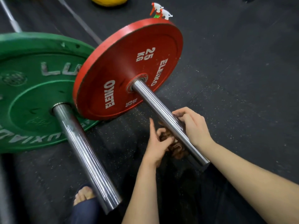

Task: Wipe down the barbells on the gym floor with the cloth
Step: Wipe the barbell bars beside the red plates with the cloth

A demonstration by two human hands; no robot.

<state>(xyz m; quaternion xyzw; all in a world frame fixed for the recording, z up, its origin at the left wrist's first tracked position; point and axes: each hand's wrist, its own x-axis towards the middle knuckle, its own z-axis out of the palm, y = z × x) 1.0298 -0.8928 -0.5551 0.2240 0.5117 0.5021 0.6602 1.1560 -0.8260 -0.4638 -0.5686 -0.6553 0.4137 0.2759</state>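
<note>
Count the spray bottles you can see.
2. One bottle pokes up behind the red plate on the left, another beside it on the right. Only their heads show; more may be hidden.

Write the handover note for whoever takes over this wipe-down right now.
Left hand: grips the cloth beside the sleeve, index finger straight.
Right hand: fingers curled at the sleeve's other side, apparently pinching the cloth too.
The cloth is slung under the red-plate barbell's sleeve, near its free end.
Done: cannot tell how much is wiped.
Left: finish this sleeve, then the green-plate barbell's sleeve, which no hand touches. The spray bottles stand behind the red plate.
</note>
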